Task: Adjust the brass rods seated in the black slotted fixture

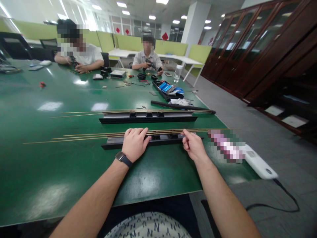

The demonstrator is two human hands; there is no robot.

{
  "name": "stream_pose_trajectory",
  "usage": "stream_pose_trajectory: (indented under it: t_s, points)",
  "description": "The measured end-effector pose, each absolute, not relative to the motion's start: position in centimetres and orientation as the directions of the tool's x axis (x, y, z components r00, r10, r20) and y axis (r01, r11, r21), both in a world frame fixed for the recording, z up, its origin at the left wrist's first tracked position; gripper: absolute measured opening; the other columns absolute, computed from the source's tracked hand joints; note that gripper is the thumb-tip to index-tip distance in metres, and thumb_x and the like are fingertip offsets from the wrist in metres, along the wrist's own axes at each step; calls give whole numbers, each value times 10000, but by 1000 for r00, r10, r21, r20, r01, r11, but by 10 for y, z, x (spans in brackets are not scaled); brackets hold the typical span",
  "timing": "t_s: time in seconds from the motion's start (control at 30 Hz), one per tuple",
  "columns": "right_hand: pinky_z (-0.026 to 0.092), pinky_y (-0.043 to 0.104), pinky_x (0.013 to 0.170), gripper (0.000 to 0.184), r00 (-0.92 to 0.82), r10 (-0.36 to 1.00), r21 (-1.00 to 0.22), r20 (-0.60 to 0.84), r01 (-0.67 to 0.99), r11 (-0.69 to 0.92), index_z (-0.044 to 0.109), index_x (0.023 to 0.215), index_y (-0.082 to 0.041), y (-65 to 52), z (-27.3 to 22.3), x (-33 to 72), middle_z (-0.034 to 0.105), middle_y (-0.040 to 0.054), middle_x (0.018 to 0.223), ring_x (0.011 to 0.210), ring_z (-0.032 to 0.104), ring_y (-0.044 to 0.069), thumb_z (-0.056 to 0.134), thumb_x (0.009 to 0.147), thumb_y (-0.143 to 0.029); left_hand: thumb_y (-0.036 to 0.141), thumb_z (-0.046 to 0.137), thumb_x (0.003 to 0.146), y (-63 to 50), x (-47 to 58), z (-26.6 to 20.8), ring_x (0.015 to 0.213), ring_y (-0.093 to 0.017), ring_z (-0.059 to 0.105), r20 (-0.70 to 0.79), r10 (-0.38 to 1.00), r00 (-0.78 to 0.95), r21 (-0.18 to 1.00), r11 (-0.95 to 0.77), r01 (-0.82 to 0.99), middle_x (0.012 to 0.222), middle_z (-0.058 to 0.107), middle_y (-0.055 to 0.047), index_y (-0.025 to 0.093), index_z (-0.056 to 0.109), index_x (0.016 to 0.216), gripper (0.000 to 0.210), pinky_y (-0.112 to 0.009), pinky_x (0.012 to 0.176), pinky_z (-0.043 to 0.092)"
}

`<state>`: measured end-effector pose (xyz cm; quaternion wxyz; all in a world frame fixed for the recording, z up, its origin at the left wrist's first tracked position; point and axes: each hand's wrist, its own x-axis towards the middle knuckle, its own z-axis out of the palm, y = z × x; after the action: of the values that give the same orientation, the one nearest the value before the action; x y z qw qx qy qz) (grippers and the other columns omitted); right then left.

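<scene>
On the green table lies a long black rail (pixel 158 142) with a grey inner face and dark blocks along it. Several thin brass-coloured rods (pixel 84 137) run lengthwise over it and stick out past both its ends. My left hand (pixel 135 142), with a dark band on its wrist, is closed over the rail's left half; its fingertips are hidden on the far side. Near the right end, my right hand (pixel 192 142) has thumb and index finger pinched together at a thin rod, its other fingers curled. Beyond them lies a similar black rail (pixel 148 119) with thin rods on top.
A white power strip (pixel 260 163) with a cord sits at the table's right edge, beside a blurred pink object (pixel 226 145). Farther back are a black tray (pixel 168 94) with blue packets, gloves (pixel 180 102) and a clear bottle (pixel 177 73). Two people sit across the table.
</scene>
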<state>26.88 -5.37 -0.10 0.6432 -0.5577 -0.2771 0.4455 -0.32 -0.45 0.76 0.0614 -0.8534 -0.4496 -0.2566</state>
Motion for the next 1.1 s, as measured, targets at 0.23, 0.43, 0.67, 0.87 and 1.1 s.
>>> stream_pose_trajectory:
  t_s: [0.23, 0.43, 0.67, 0.87, 1.1]
  points:
    - [194, 175, 262, 370, 503, 846, -952, -175, -306, -15, 642, 831, -173, -51, -2, 271, 541, -52, 440, 264, 352, 61, 786, 792, -511, 419, 491, 1021, -4, -3, 8, 1078, -295, 644, 498, 734, 461, 138, -593, 794, 1181, 731, -114, 230, 649, 1286, 362, -471, 993, 391]
    - [192, 170, 265, 440, 477, 867, -970, -147, -240, -33, 673, 834, -152, -52, -1, 269, 584, -26, 470, 280, 381, 60, 809, 762, -564, 426, 488, 1024, -5, -3, 8, 1076, -294, 642, 497, 733, 464, 125, -589, 798, 1187, 732, -111, 214, 647, 1288, 373, -474, 991, 393]
    - [186, 161, 270, 449, 445, 885, -976, -138, -215, -44, 670, 824, -149, -53, -2, 270, 589, -33, 493, 294, 386, 51, 855, 712, -542, 434, 496, 1018, -4, -2, 7, 1092, -298, 644, 494, 738, 460, 120, -582, 805, 1194, 732, -117, 231, 647, 1287, 369, -476, 994, 391]
    - [205, 157, 269, 421, 446, 884, -966, -143, -258, -26, 676, 835, -151, -53, -2, 269, 583, -38, 501, 301, 382, 46, 857, 722, -514, 423, 498, 1020, -4, -3, 7, 1087, -300, 644, 502, 730, 464, 126, -592, 796, 1188, 732, -115, 216, 647, 1288, 369, -476, 990, 394]
    - [203, 156, 266, 403, 472, 867, -957, -160, -289, -20, 650, 824, -164, -53, -1, 270, 560, -47, 474, 286, 370, 52, 854, 732, -499, 418, 502, 1019, -4, -3, 8, 1082, -297, 648, 501, 731, 463, 130, -592, 795, 1185, 732, -115, 222, 647, 1288, 364, -473, 986, 394]
